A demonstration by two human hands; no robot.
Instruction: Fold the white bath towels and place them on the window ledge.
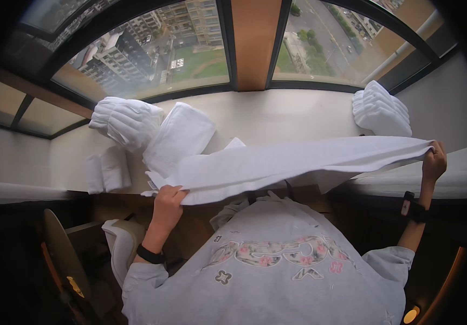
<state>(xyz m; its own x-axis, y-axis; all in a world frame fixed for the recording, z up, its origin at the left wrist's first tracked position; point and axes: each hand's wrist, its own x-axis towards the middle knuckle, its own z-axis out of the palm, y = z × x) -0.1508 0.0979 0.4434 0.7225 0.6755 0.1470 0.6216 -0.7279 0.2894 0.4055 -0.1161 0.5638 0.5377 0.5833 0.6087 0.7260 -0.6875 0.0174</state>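
A long white towel (290, 162) stretches sideways in front of me, folded lengthwise into layers. My left hand (169, 206) grips its left end, close to the front edge of the windowsill. Far to the right, my right hand (435, 160) pinches the other end, and the cloth between them sags slightly. Just beyond my left hand lies a folded white towel (184, 132), partly covered by the stretched one. Behind the cloth, a white corner of fabric (235, 143) peeks out; the rest of it is hidden.
On the pale windowsill (282, 111), a stack of folded white towels (126, 120) leans at the left and another stack (382, 109) at the right. Two rolled or folded towels (107, 170) lie near the left front edge. A light chair (121, 248) and a round table (65, 252) stand lower left.
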